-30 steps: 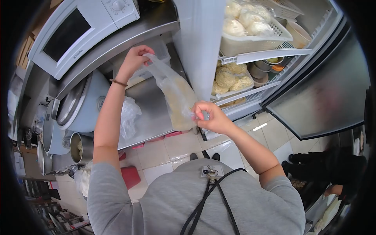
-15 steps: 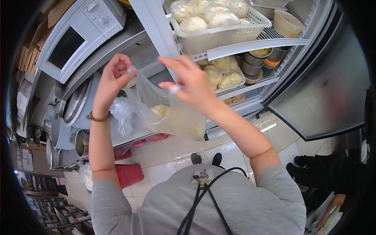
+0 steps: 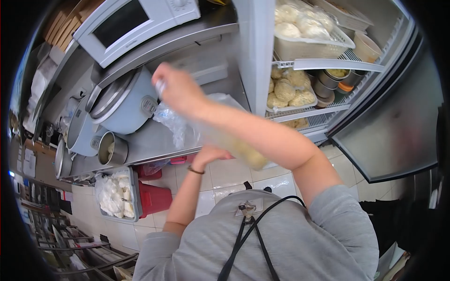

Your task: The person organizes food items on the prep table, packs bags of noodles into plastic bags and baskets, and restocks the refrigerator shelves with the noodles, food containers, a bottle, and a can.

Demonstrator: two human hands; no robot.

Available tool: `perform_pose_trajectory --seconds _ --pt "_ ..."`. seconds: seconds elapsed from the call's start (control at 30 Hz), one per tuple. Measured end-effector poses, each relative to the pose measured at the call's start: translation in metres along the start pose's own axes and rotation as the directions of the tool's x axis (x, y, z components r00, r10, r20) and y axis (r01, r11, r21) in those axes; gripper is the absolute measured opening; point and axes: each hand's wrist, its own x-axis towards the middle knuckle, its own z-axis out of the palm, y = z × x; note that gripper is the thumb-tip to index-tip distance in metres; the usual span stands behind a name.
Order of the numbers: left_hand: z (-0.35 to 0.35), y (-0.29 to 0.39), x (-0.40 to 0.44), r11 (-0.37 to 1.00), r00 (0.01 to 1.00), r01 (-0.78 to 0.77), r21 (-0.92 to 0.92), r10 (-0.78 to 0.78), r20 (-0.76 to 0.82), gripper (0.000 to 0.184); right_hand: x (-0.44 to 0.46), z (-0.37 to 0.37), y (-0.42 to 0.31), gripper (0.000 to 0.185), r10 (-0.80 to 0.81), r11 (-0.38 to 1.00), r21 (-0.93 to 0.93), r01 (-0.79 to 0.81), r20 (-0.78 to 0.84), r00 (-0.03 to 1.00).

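My right hand (image 3: 180, 93) reaches across to the upper left over the steel counter, its fingers closed and blurred. A white band shows on one finger; what the fist grips is hidden. Lower down, my left hand (image 3: 211, 154), with a bracelet at the wrist, is beside a clear plastic bag (image 3: 248, 153) holding pale yellow food. Smeared by motion, the bag is partly covered by my right forearm. I cannot make out the left fingers' hold. A bunch of crumpled clear plastic bags (image 3: 171, 122) lies on the counter below my right hand.
A fridge door (image 3: 389, 117) stands open at right. Inside are a white basket (image 3: 309, 49), bagged yellow food (image 3: 288, 89) and metal pots. Rice cookers (image 3: 129, 105) and a steel pot (image 3: 112, 149) occupy the counter. A grey crate (image 3: 133, 196) is below. A person in dark clothes is at right.
My right hand has swung up and left and closed. My left hand has dropped to beside the bag. The view has turned left, and the bag now slants and is blurred.
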Motion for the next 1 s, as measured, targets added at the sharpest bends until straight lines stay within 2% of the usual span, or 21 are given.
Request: perform_pose_trajectory --seconds 0.03,0.1,0.17,0.23,0.3,0.33,0.4,0.43,0.47,0.5,0.57,0.6,0.63,0.67,0.73,0.8,0.83,0.87,0.9,0.97,1.0 --pt "0.008 0.004 0.000 0.988 0.989 0.134 -0.076 -0.129 0.068 0.089 -0.017 0.023 -0.010 0.017 -0.045 0.986 -0.156 0.055 0.068 0.997" --pt "0.022 0.011 0.004 0.955 0.910 -0.282 0.093 0.297 -0.289 0.082 -0.057 0.079 -0.004 0.020 -0.140 0.967 -0.175 0.185 0.241 0.960" --pt "0.030 0.018 0.009 0.746 0.554 -0.545 0.383 0.663 -0.503 0.075 -0.099 0.097 -0.010 0.031 -0.139 0.941 -0.224 0.255 0.432 0.891" --pt "0.028 0.020 0.016 0.596 0.302 -0.591 0.544 0.789 -0.536 0.072 -0.129 0.110 -0.022 0.031 -0.202 0.950 -0.126 0.285 0.448 0.871" --pt "0.018 0.016 0.030 0.536 0.205 -0.770 0.345 0.721 -0.662 0.057 -0.130 0.109 -0.031 0.031 -0.261 0.951 -0.028 0.307 0.456 0.851" --pt "0.013 0.015 0.029 0.538 0.203 -0.770 0.343 0.716 -0.668 0.057 -0.118 0.099 -0.044 0.030 -0.294 0.953 0.045 0.301 0.388 0.873" --pt "-0.001 0.012 0.023 0.663 0.379 -0.603 0.444 0.728 -0.572 0.052 -0.095 0.068 -0.073 0.030 -0.279 0.960 0.118 0.254 0.326 0.903" --pt "-0.010 0.016 0.012 0.461 0.309 -0.325 0.826 0.877 -0.368 0.033 -0.083 0.049 -0.081 0.031 -0.239 0.970 0.116 0.212 0.329 0.914" --pt "-0.023 0.011 0.012 0.467 0.305 -0.319 0.825 0.874 -0.377 0.033 -0.073 0.041 -0.072 0.033 -0.308 0.950 0.140 0.281 0.243 0.920" --pt "-0.040 0.004 0.018 0.477 0.331 -0.465 0.746 0.875 -0.354 0.030 -0.063 0.032 -0.063 0.035 -0.372 0.924 0.159 0.349 0.152 0.916" --pt "-0.069 0.000 0.019 0.476 0.359 -0.655 0.587 0.880 -0.312 0.026 -0.038 -0.022 -0.062 0.033 -0.179 0.911 0.372 0.179 -0.033 0.983" --pt "-0.081 0.003 0.014 0.473 0.364 -0.708 0.525 0.881 -0.303 0.025 -0.029 -0.054 -0.058 0.027 -0.041 0.987 0.154 0.047 -0.039 0.998" --pt "-0.090 0.026 -0.008 0.656 0.634 -0.628 0.418 0.743 -0.215 0.027 -0.029 -0.077 -0.046 0.020 0.184 0.782 0.596 -0.181 0.057 0.981" --pt "-0.098 0.050 -0.030 0.810 0.837 -0.486 0.328 0.539 -0.090 0.029 -0.030 -0.093 -0.040 0.021 0.229 0.796 0.567 -0.213 0.044 0.972" --pt "-0.114 0.086 -0.070 0.796 0.942 -0.233 0.559 0.328 -0.074 0.026 -0.034 -0.118 -0.026 0.023 0.267 0.805 0.539 -0.247 0.042 0.963" --pt "-0.148 0.088 -0.088 0.727 0.854 -0.449 0.519 0.520 0.011 0.021 -0.048 -0.135 -0.007 0.020 0.256 0.947 0.114 -0.300 0.298 0.920" --pt "-0.153 0.099 -0.105 0.680 0.852 -0.437 0.589 0.523 0.028 0.020 -0.051 -0.136 -0.003 0.020 0.253 0.946 0.118 -0.301 0.306 0.918" --pt "-0.151 0.116 -0.125 0.629 0.852 -0.421 0.654 0.522 0.046 0.018 -0.054 -0.136 0.001 0.025 -0.145 0.886 -0.387 0.254 0.289 0.946" --pt "-0.144 0.129 -0.143 0.568 0.855 -0.395 0.722 0.514 0.063 0.018 -0.057 -0.135 0.005 0.029 -0.458 0.320 -0.714 0.623 0.459 0.762" --pt "-0.129 0.152 -0.172 0.497 0.861 -0.363 0.788 0.502 0.080 0.017 -0.041 -0.126 0.025 0.035 -0.531 0.284 -0.769 0.572 0.370 0.762" --pt "-0.122 0.160 -0.182 0.664 0.873 -0.378 0.644 0.488 0.009 0.017 -0.029 -0.120 0.037 0.040 -0.598 0.246 -0.823 0.512 0.286 0.749"
